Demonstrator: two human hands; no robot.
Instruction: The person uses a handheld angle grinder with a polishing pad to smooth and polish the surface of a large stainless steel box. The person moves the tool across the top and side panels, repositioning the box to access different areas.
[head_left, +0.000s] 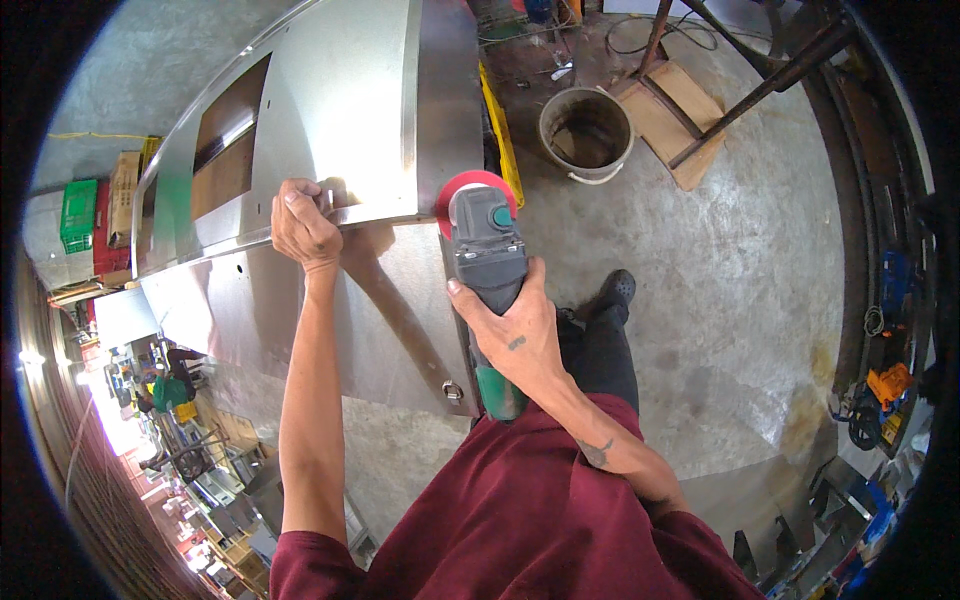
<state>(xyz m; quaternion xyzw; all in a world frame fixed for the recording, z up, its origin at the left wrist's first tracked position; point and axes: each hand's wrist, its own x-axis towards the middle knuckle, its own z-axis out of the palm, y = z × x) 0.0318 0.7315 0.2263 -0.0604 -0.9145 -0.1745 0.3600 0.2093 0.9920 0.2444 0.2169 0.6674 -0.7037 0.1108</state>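
My right hand [520, 335] is wrapped around the body of an angle grinder [490, 250], dark grey with a green rear end. Its red disc [462, 186] is against or just beside the corner of a large shiny sheet-metal cabinet [340, 90]; contact cannot be made out. My left hand [305, 225] is closed at the cabinet's front top edge, left of the grinder. Its fingers curl beside a small dark shape, and what they grip is hidden. A rectangular cutout [230, 145] opens in the cabinet's top face. The front face carries a small metal latch [453, 391].
Right of the cabinet a grey bucket [587, 135] stands on the concrete floor, near a wooden board [680, 120] under a metal frame. A yellow crate edge [500, 135] shows behind the grinder. Far left are a green crate [78, 215] and cluttered shelves. An orange tool [888, 385] lies far right.
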